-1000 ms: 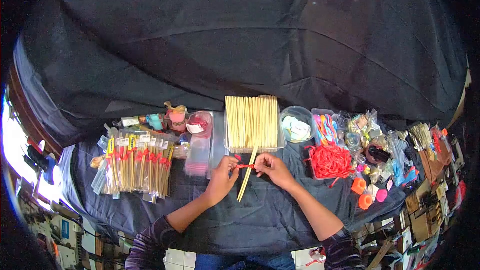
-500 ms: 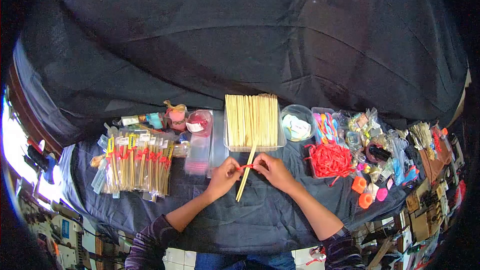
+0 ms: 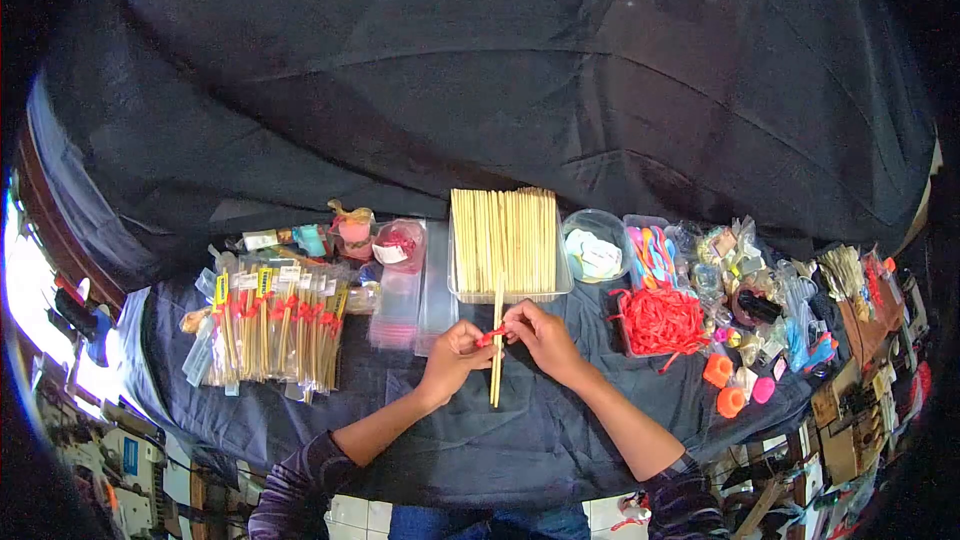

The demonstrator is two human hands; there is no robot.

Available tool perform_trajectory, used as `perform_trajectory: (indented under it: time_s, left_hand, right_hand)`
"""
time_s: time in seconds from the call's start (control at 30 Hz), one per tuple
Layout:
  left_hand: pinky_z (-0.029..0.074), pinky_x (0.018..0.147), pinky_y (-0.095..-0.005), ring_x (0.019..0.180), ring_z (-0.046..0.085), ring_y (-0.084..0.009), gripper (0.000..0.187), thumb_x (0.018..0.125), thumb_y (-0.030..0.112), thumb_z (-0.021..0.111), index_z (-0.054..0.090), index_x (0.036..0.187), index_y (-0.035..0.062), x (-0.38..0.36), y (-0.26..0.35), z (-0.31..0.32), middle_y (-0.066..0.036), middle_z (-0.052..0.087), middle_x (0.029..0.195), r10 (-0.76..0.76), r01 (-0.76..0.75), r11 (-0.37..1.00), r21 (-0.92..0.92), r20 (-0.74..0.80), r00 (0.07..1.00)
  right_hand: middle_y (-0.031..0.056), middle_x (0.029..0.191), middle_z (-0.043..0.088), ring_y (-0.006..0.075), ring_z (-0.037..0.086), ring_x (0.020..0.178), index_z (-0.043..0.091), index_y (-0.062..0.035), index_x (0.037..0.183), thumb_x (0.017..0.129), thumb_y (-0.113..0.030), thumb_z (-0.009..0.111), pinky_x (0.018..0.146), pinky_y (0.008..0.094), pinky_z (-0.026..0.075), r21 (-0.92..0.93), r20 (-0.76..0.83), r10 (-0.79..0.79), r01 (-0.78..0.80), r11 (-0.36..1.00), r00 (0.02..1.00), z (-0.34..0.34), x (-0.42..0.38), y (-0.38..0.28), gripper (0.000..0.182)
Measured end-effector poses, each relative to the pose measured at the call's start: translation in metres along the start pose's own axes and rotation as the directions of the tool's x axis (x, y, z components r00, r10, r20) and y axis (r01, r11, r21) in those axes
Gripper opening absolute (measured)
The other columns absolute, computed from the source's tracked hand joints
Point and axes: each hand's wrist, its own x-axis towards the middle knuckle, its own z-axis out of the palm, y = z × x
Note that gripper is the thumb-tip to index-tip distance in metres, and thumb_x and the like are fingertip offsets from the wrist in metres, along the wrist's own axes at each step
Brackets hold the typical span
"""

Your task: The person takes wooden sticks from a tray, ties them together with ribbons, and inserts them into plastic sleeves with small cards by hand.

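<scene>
A pair of chopsticks point(image 3: 496, 380) stands nearly upright in the picture between my hands, its upper end overlapping the front of a clear tub. Around its middle runs a red ribbon point(image 3: 490, 337). My left hand point(image 3: 457, 355) pinches the ribbon on the left side, fingers closed. On the other side my right hand point(image 3: 541, 338) is closed too, thumb and fingers pinching the ribbon close against the sticks. Whether a knot has formed is too small to tell. Straight ahead, the clear tub point(image 3: 510, 297) holds many more chopsticks point(image 3: 503, 240) in a row.
Packed chopsticks with red bows point(image 3: 280, 325) lie at left, beside flat clear plastic sleeves point(image 3: 397, 305). Right of the tub are a round container of white labels point(image 3: 594, 252), a heap of red ribbons point(image 3: 660, 322) and orange pieces point(image 3: 730, 400). Black cloth point(image 3: 400, 450) covers the table.
The chopsticks have swung from a slant to nearly vertical. Both hands have shifted slightly, and the red ribbon is now drawn in closer around the sticks.
</scene>
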Motion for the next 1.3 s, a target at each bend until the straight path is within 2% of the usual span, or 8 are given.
perform_trajectory:
  time_s: [0.13,0.2,0.3,0.83,1.03,1.1,1.2,1.3]
  left_hand:
    - [0.053,0.073,-0.0315,0.082,0.062,-0.0178,0.013,0.083,0.001,0.058,0.046,0.084,0.0044,0.000,-0.003,-0.001,-0.007,0.061,0.087,-0.038,0.037,0.999,-0.015,-0.026,0.999]
    - [0.053,0.075,-0.0343,0.084,0.063,-0.0199,0.012,0.083,0.002,0.058,0.046,0.085,0.0052,0.001,-0.007,-0.003,-0.008,0.062,0.090,-0.040,0.040,0.999,-0.013,-0.019,0.999]
    - [0.053,0.076,-0.0348,0.084,0.063,-0.0206,0.012,0.083,0.003,0.058,0.046,0.085,0.0054,0.001,-0.009,-0.004,-0.008,0.062,0.090,-0.034,0.033,0.998,-0.057,-0.007,0.999]
    - [0.053,0.077,-0.0344,0.084,0.063,-0.0215,0.012,0.083,0.003,0.059,0.047,0.083,0.0052,-0.001,-0.003,0.000,-0.009,0.062,0.091,-0.049,0.047,0.996,-0.069,-0.023,0.999]
    - [0.053,0.073,-0.0286,0.081,0.062,-0.0175,0.013,0.081,-0.001,0.059,0.048,0.083,0.0028,-0.002,-0.003,0.002,-0.008,0.060,0.085,-0.050,0.046,0.994,-0.096,-0.043,0.998]
    - [0.053,0.073,-0.0284,0.081,0.062,-0.0172,0.012,0.080,-0.001,0.059,0.048,0.083,0.0028,-0.002,-0.003,0.002,-0.008,0.060,0.084,-0.043,0.039,0.995,-0.090,-0.047,0.998]
    - [0.053,0.072,-0.0280,0.080,0.062,-0.0172,0.012,0.080,-0.002,0.059,0.048,0.082,0.0031,-0.002,-0.003,0.003,-0.008,0.061,0.083,-0.034,0.029,0.995,-0.096,-0.055,0.998]
    - [0.053,0.072,-0.0272,0.079,0.063,-0.0168,0.013,0.080,-0.001,0.060,0.048,0.082,0.0034,-0.003,-0.001,0.004,-0.009,0.061,0.084,-0.040,0.033,0.992,-0.120,-0.055,0.998]
  right_hand:
    - [0.0073,0.078,0.060,0.0120,0.059,0.073,0.051,0.0014,0.093,0.086,-0.004,0.053,0.064,0.0254,0.048,-0.040,-0.038,-0.009,0.008,0.999,0.999,0.000,0.000,0.005,0.009]
    - [0.0125,0.083,0.060,0.0257,0.060,0.078,0.053,-0.0002,0.094,0.083,-0.005,0.054,0.070,0.0328,0.048,-0.185,-0.016,-0.114,0.109,0.977,0.993,-0.004,0.000,0.002,0.012]
    - [0.0132,0.087,0.058,0.0301,0.058,0.082,0.054,-0.0013,0.093,0.081,-0.006,0.056,0.073,0.0344,0.047,-0.265,0.024,-0.184,0.184,0.946,0.983,-0.006,0.000,-0.001,0.013]
    - [0.0134,0.081,0.057,0.0299,0.058,0.075,0.054,-0.0001,0.084,0.081,-0.006,0.057,0.065,0.0355,0.046,-0.362,0.060,-0.261,0.264,0.894,0.964,-0.009,-0.001,-0.005,0.008]
    - [0.0124,0.081,0.059,0.0241,0.060,0.073,0.053,0.0009,0.086,0.083,-0.007,0.055,0.063,0.0324,0.047,-0.280,0.008,-0.137,0.134,0.951,0.990,-0.007,0.000,-0.007,0.009]
    - [0.0086,0.077,0.058,0.0143,0.059,0.072,0.053,0.0010,0.087,0.085,-0.007,0.054,0.060,0.0284,0.049,-0.070,-0.062,0.050,-0.055,0.996,0.997,-0.005,0.000,0.004,0.009]
    - [0.0050,0.077,0.056,0.0093,0.057,0.074,0.052,-0.0005,0.089,0.086,-0.007,0.053,0.060,0.0258,0.051,0.153,-0.075,0.102,-0.090,0.984,0.992,-0.002,0.002,0.016,0.008]
    - [0.0043,0.080,0.055,0.0120,0.057,0.074,0.051,-0.0020,0.090,0.087,-0.008,0.052,0.063,0.0262,0.053,0.410,-0.009,0.180,-0.161,0.898,0.984,-0.003,0.003,0.023,0.007]
